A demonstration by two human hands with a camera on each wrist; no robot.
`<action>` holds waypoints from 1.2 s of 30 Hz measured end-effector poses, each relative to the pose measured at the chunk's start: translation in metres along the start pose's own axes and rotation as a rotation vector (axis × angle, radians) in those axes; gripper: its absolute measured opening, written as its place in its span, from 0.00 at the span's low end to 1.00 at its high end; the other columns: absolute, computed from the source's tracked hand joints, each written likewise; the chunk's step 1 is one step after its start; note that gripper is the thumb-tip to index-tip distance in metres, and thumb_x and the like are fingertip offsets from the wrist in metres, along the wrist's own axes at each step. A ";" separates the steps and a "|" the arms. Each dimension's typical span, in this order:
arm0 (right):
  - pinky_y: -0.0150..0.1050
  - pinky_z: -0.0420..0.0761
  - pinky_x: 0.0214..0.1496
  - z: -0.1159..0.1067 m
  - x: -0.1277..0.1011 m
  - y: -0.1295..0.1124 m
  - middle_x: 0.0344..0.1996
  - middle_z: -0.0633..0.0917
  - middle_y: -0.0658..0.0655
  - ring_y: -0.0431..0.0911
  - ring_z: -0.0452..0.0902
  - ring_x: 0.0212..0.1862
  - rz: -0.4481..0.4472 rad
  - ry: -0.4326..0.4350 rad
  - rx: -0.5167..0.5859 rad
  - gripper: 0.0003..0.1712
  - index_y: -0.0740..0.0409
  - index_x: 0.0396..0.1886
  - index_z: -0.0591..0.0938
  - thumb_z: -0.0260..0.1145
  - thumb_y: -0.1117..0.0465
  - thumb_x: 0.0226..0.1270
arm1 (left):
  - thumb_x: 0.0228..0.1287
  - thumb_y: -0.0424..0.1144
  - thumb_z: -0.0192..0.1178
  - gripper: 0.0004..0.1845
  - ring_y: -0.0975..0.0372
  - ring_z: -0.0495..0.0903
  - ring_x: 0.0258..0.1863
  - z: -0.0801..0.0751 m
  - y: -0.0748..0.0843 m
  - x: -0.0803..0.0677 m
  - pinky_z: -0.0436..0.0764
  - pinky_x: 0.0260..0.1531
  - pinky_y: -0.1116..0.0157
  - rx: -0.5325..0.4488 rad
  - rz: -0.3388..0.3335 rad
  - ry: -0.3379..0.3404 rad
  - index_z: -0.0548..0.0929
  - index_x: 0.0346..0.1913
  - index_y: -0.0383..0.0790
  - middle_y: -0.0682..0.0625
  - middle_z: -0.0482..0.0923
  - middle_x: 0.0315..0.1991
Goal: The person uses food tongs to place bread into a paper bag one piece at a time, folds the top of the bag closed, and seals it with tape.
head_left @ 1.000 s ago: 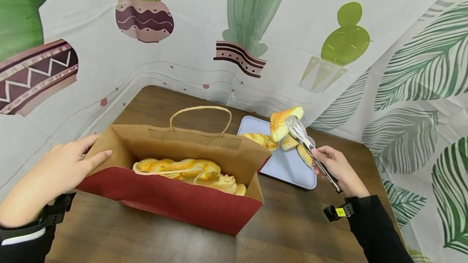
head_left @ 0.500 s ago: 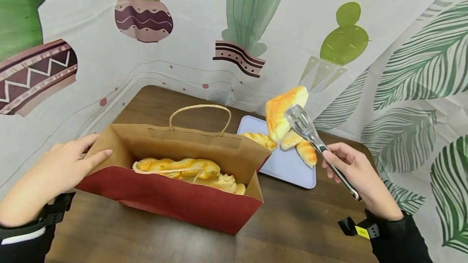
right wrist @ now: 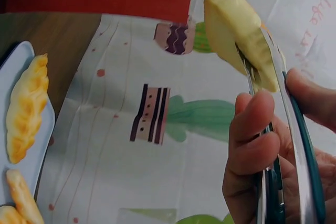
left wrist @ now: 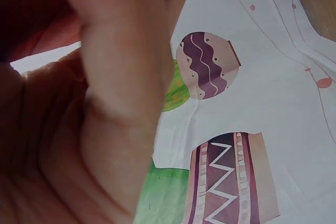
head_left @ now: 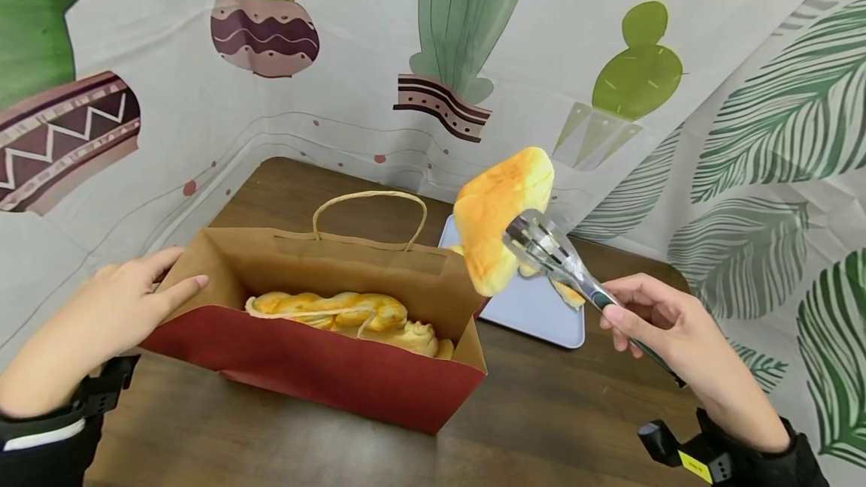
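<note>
**Two hands, one loaf hanging over the bag's right end**

One wooden table [head_left: 541, 412] is carrying a paper bag [head_left: 325, 367], open-topped, lying along its middle. The left hand [head_left: 101, 314] is resting flat-fingered on the bag's left end. The right hand [head_left: 666, 325] is squeezing tongs [head_left: 561, 261] closed on a bread loaf [head_left: 497, 213], which is hanging up-left of the grip, tilted, just above the bag's right edge. A blue tray [head_left: 534, 314] is sitting behind.

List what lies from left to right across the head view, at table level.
left hand → paper bag with braided bread inside → bread piece held in the tongs → right hand. The blue tray sits behind the tongs, so its place is left out.
</note>
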State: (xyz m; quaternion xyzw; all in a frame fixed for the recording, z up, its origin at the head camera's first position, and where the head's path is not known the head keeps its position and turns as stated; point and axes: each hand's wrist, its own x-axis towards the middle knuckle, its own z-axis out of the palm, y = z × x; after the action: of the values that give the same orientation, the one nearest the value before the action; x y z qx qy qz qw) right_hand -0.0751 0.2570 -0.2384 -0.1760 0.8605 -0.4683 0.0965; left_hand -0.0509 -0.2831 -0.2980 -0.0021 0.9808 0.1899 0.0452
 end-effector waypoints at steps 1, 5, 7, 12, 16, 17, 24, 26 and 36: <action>0.38 0.75 0.21 0.001 -0.001 -0.002 0.28 0.81 0.50 0.45 0.75 0.24 -0.008 -0.009 0.003 0.14 0.61 0.51 0.75 0.57 0.68 0.67 | 0.68 0.53 0.49 0.34 0.27 0.66 0.50 0.001 0.000 0.000 0.65 0.43 0.34 0.001 0.000 0.003 0.64 0.62 0.24 0.21 0.68 0.53; 0.37 0.74 0.21 0.008 -0.002 -0.008 0.26 0.81 0.50 0.44 0.75 0.24 -0.035 -0.025 -0.006 0.14 0.59 0.49 0.77 0.60 0.69 0.64 | 0.68 0.53 0.49 0.35 0.27 0.66 0.50 0.001 -0.002 0.000 0.65 0.44 0.34 -0.007 0.000 0.005 0.63 0.62 0.24 0.21 0.68 0.53; 0.37 0.74 0.20 0.011 -0.002 -0.009 0.24 0.80 0.50 0.44 0.75 0.24 -0.080 -0.037 0.012 0.15 0.59 0.49 0.77 0.60 0.72 0.63 | 0.68 0.53 0.48 0.35 0.27 0.66 0.50 0.002 -0.003 0.000 0.65 0.44 0.34 -0.007 0.001 0.005 0.63 0.62 0.24 0.21 0.68 0.53; 0.36 0.75 0.22 0.018 0.002 -0.009 0.25 0.80 0.50 0.43 0.75 0.24 -0.231 -0.101 0.121 0.20 0.63 0.48 0.77 0.59 0.80 0.57 | 0.68 0.54 0.48 0.35 0.27 0.65 0.51 0.003 -0.005 0.000 0.65 0.43 0.33 -0.006 0.004 0.006 0.63 0.62 0.24 0.21 0.68 0.54; 0.35 0.77 0.24 0.022 0.005 -0.014 0.26 0.81 0.48 0.42 0.76 0.24 -0.271 -0.100 0.099 0.20 0.64 0.47 0.77 0.62 0.80 0.54 | 0.68 0.54 0.48 0.35 0.26 0.65 0.51 0.003 -0.005 0.001 0.64 0.44 0.33 -0.002 0.000 0.006 0.63 0.63 0.24 0.21 0.67 0.55; 0.35 0.77 0.24 0.023 0.006 -0.016 0.27 0.82 0.47 0.41 0.77 0.25 -0.265 -0.092 0.076 0.19 0.64 0.46 0.77 0.63 0.80 0.54 | 0.68 0.54 0.48 0.35 0.26 0.64 0.51 0.003 -0.005 0.001 0.64 0.44 0.33 -0.001 0.000 0.004 0.63 0.63 0.24 0.21 0.66 0.55; 0.29 0.78 0.31 0.034 0.012 -0.030 0.31 0.84 0.47 0.37 0.80 0.31 -0.261 -0.046 -0.089 0.19 0.56 0.44 0.81 0.69 0.73 0.51 | 0.68 0.54 0.47 0.36 0.27 0.65 0.51 0.003 -0.005 0.002 0.64 0.45 0.33 0.000 0.001 0.003 0.62 0.63 0.23 0.21 0.66 0.55; 0.27 0.78 0.33 0.037 0.015 -0.035 0.31 0.84 0.46 0.36 0.80 0.32 -0.258 -0.020 -0.158 0.18 0.52 0.42 0.82 0.72 0.69 0.50 | 0.68 0.54 0.47 0.36 0.26 0.64 0.51 0.003 -0.006 0.002 0.64 0.45 0.33 0.002 -0.002 0.002 0.62 0.63 0.23 0.21 0.66 0.55; 0.28 0.72 0.26 0.043 0.031 -0.046 0.28 0.81 0.39 0.34 0.70 0.26 -0.328 0.002 -0.385 0.16 0.40 0.35 0.82 0.77 0.58 0.45 | 0.68 0.55 0.48 0.36 0.26 0.64 0.51 0.003 -0.006 0.001 0.64 0.45 0.33 0.001 0.003 0.008 0.63 0.63 0.23 0.20 0.65 0.56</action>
State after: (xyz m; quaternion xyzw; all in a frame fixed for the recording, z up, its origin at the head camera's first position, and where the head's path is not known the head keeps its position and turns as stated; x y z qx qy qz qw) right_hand -0.0799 0.1881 -0.2229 -0.3278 0.8938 -0.3055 -0.0171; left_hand -0.0520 -0.2877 -0.3034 -0.0015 0.9810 0.1893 0.0411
